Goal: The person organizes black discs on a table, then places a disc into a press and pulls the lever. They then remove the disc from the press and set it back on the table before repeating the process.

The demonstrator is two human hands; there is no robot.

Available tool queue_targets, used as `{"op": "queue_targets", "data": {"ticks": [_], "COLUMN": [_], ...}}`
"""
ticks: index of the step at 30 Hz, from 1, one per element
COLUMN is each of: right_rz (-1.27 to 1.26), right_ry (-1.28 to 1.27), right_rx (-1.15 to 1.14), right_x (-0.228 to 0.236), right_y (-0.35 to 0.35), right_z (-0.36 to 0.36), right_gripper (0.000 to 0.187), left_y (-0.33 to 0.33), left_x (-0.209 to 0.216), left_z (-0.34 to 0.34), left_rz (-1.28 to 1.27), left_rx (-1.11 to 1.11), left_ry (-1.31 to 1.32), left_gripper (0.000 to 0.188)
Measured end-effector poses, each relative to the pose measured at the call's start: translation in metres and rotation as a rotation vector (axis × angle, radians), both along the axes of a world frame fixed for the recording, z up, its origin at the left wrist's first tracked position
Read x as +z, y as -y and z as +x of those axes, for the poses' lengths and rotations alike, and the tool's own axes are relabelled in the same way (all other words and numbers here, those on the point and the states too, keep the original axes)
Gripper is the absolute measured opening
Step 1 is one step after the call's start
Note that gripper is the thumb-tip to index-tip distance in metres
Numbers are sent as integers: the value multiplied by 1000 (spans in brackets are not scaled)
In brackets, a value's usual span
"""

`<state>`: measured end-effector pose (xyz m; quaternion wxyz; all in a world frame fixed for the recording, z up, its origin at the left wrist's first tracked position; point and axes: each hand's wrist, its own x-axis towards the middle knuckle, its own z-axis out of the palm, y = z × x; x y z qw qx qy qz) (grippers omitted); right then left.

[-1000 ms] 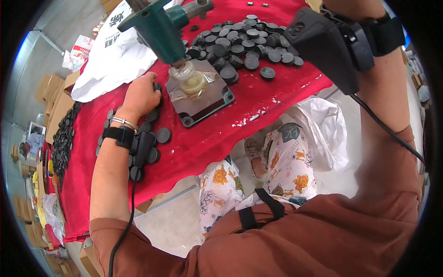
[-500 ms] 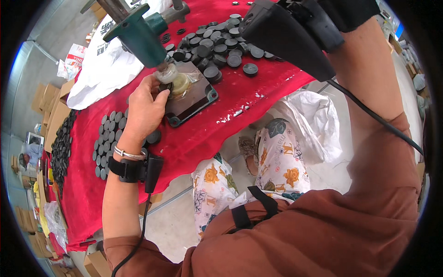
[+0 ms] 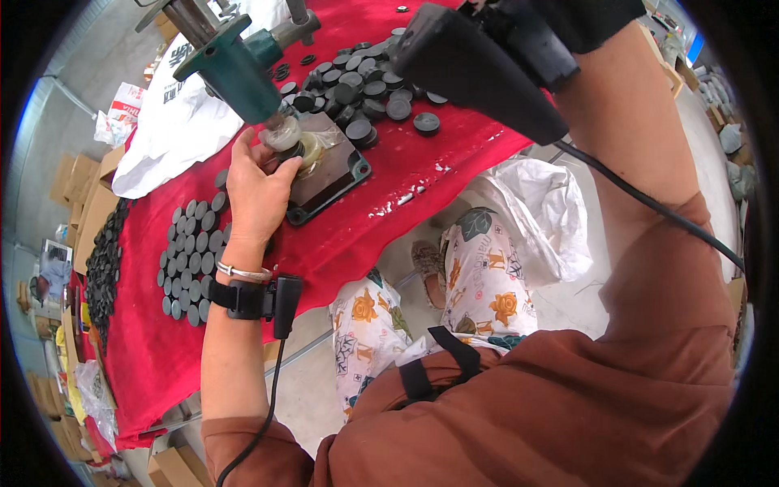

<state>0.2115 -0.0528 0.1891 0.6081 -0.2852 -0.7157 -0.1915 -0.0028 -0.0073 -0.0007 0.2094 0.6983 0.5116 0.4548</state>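
Observation:
My left hand reaches in to a green bench press. Its thumb and fingers close around a small black round disc directly below the whitish translucent pad on the press ram. A yellowish translucent round pad sits on the press's base plate, beside my fingertips. Whether the disc touches either pad, I cannot tell. My right arm stretches up to the top edge, with a black strap and device at the wrist. The right hand itself lies out of view.
Behind the press, a heap of dark discs spreads over the red cloth. Grey-topped discs stand in a group left of my wrist, with a dark pile farther left. A white sack lies at the back left.
The whole view has shifted a little. My left forearm has swung slightly right, its fingers still at the disc under the ram. My right arm and its wrist device have moved left.

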Motion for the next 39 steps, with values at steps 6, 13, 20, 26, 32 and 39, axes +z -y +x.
{"op": "queue_targets", "data": {"ticks": [6,13,20,26,32,39], "right_rz": [19,57,94,141,149,139], "right_ry": [-13,-54,-32,-187,-58,-127], "right_rx": [4,19,80,202,180,172], "right_x": [-7,-33,-113,-149,-109,-31], "right_y": [7,15,27,15,21,-3], "right_z": [-2,3,15,10,15,-2], "right_gripper": [8,7,19,24,20,16], "left_y": [-6,-6,-1,4,28,17], "left_x": [-8,-8,-8,-2,7,1], "left_z": [7,7,7,9,-37,-67], "left_rz": [47,51,10,-13,174,-101], "left_rx": [21,20,67,36,268,288], "left_ry": [79,69,95,127,-481,-669], "left_gripper": [80,82,82,78,38,45]}}
